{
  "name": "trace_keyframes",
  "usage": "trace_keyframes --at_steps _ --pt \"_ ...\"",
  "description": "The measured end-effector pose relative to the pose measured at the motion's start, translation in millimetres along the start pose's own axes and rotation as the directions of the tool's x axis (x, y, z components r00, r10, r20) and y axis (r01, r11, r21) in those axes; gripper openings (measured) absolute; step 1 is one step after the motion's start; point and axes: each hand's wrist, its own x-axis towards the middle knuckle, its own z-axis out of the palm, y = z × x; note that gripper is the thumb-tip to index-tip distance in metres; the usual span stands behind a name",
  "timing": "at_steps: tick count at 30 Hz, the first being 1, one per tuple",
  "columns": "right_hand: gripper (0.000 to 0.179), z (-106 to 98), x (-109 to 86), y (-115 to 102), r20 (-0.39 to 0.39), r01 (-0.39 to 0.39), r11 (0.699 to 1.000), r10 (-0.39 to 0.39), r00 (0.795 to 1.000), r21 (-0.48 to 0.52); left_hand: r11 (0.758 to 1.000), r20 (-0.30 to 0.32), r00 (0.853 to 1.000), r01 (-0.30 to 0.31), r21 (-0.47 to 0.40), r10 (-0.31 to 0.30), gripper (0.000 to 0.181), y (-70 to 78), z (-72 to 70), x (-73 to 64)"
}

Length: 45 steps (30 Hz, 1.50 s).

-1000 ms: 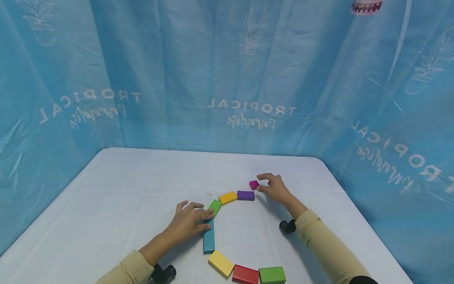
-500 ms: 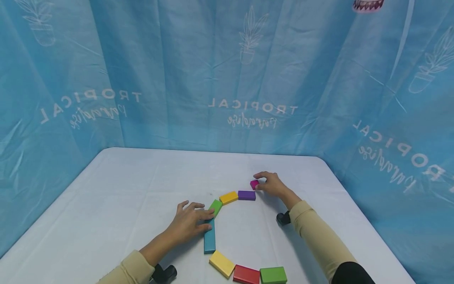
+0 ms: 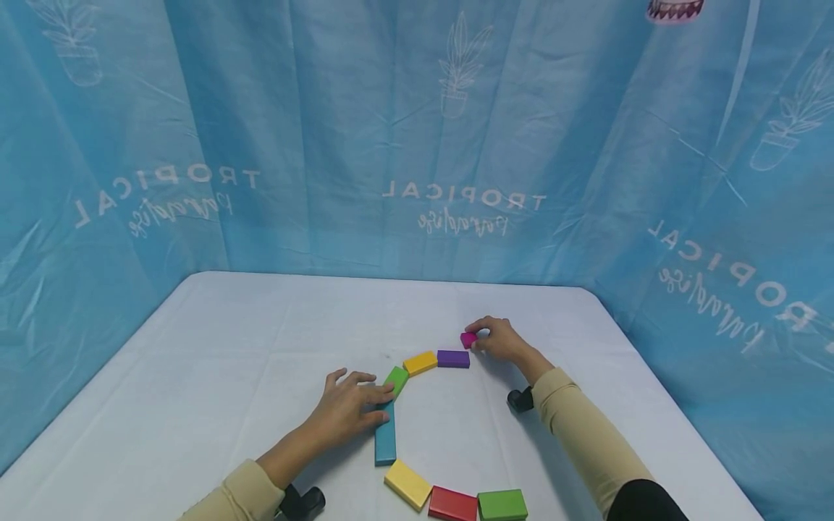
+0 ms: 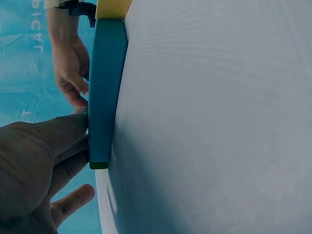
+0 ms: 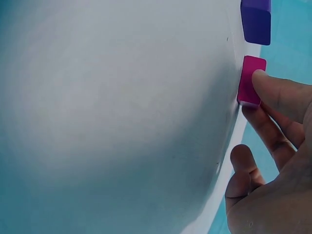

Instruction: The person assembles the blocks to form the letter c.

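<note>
My right hand pinches a small magenta block between thumb and fingers, just beyond the purple block. In the right wrist view the thumb lies on the face of the magenta block, with the purple block a short gap away. My left hand rests with spread fingers on the curve's left side. Its thumb touches the long blue block, and a fingertip reaches the light green block. In the left wrist view the thumb lies along the blue block.
An orange-yellow block links the light green and purple blocks. Nearer me, a yellow block, a red block and a green block continue the curve. The white table is backed by a blue printed curtain.
My right hand has moved slightly left and its fingers have closed onto the magenta block, which has turned a little. My left hand has stayed in place.
</note>
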Motion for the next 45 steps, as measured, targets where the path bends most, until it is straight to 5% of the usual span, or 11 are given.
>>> trace_keyframes --at_steps 17,32,45 --pt "0.030 -18.8 -29.4 16.8 -0.041 0.074 0.994 -0.071 0.997 0.077 1.000 0.009 1.000 -0.016 0.014 0.016 0.038 0.6 -3.3 0.8" --pt "0.030 -22.3 -127.3 19.8 -0.026 0.121 0.985 -0.119 0.993 0.121 1.000 0.014 1.000 -0.005 0.013 0.005 0.037 -0.6 -1.6 -0.2" --pt "0.031 -18.6 -198.7 19.0 0.092 0.165 0.978 -0.178 0.980 0.131 1.000 0.016 1.000 0.018 0.001 -0.018 0.036 1.5 -1.3 0.4"
